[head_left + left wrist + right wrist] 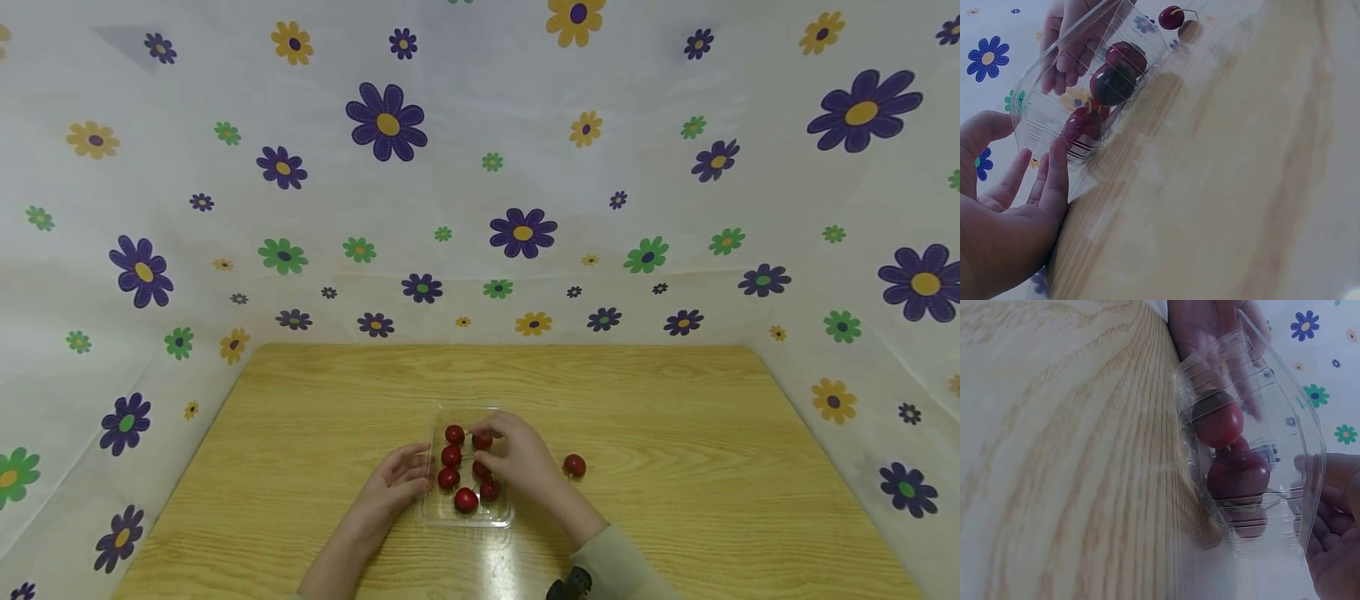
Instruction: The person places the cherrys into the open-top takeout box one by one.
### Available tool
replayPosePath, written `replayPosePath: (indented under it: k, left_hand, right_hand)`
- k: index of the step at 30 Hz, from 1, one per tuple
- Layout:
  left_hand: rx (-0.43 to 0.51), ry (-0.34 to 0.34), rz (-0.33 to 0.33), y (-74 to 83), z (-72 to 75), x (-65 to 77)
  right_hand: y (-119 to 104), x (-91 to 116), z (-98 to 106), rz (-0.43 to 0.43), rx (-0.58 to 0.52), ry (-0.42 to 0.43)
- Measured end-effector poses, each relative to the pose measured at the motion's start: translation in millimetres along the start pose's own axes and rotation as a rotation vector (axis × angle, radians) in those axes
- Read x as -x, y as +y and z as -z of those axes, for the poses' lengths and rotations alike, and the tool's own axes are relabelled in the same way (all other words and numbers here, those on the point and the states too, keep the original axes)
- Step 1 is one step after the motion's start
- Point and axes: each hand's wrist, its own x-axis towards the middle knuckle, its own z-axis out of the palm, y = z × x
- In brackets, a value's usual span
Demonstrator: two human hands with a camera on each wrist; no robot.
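A clear plastic tray (468, 522) sits on the table with several red cherries (466, 501) inside, roughly in two columns. Some show thin stems. My left hand (392, 485) rests its loosely bent fingers against the tray's left side; in the left wrist view its fingertips (1057, 156) meet the clear wall. Reaching over the right side, my right hand (519, 457) has its index finger and thumb parted above the cherries. One cherry (482, 441) lies partly hidden beneath it. In the right wrist view, that hand (1338, 519) is beyond the wall, with no cherry plainly held.
A single cherry (574, 466) lies on the wooden table (675, 433) to the right of the tray. Flower-printed white sheeting (465, 192) stands behind the table and along both sides. A dark wrist device (570, 583) is on the right sleeve.
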Motion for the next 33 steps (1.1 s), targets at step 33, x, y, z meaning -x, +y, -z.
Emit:
replayPosePath:
  k: [33]
  left_hand:
    - [-0.010, 0.010, -0.008, 0.5, -1.4, 1.2]
  right_hand:
    - [26.9, 17.4, 31.3, -0.039, -0.043, 0.183]
